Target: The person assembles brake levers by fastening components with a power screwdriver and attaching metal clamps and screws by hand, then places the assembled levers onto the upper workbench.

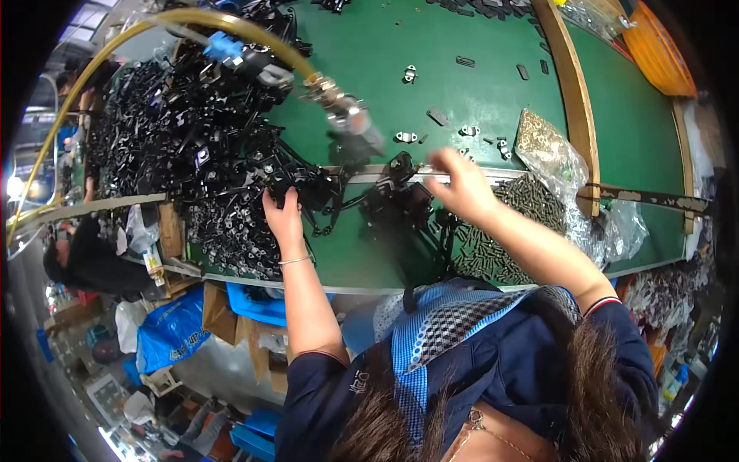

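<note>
My left hand (284, 219) is at the near edge of a large heap of black parts (185, 115), gripping a dark black part (312, 189); its fingertips are partly hidden. My right hand (467, 189) is raised right of centre, blurred, with thumb and fingers apart and nothing seen between them. Just left of it, a black assembly (400, 169) stands at a metal rail, its lower part smeared and dark. Above the rail hangs a blurred pneumatic tool (350, 119) on a yellow hose (231, 27). Small metal clamps (406, 137) lie beyond my right hand.
Small metal-and-black pieces (231, 235) are heaped by my left forearm. Many short screws (493, 246) lie beneath my right forearm. A bag of brass-coloured bits (543, 138) leans near a wooden divider (577, 100). An orange basket (658, 50) stands far right.
</note>
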{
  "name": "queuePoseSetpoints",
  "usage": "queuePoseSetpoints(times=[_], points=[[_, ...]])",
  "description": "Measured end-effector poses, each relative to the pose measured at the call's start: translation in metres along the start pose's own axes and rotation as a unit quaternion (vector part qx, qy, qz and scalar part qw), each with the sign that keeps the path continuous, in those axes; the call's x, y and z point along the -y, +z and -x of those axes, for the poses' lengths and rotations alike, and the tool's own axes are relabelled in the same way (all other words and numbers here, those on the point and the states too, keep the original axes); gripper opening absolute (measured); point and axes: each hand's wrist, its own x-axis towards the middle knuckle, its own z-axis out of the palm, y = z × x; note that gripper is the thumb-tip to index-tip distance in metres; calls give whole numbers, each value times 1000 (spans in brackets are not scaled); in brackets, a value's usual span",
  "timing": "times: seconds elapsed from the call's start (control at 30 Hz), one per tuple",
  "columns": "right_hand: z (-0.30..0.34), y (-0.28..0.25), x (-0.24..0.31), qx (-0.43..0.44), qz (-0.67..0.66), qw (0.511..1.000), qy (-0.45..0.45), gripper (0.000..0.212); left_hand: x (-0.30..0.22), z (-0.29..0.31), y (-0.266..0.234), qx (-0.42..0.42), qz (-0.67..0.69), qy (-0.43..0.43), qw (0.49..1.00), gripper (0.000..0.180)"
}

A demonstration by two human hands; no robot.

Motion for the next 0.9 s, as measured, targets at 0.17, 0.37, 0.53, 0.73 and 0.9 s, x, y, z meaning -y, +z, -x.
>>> queuePoseSetpoints(times=[0.17, 0.37, 0.53, 0.73, 0.9], points=[[97, 37, -13, 234, 18, 962, 142, 26, 36, -9, 25, 55, -168, 195, 965, 65], [106, 77, -9, 208, 46, 950, 227, 36, 40, 9, 44, -13, -218, 246, 944, 82], [106, 87, -21, 148, 85, 951, 258, 44, 56, 51, 35, 2, -219, 174, 960, 87], [68, 92, -3, 393, 64, 833, 384, 62, 77, 55, 44, 4, -413, 145, 899, 48], [71, 105, 9, 360, 61, 864, 348, 71, 70, 51, 46, 7, -477, 118, 871, 32]])
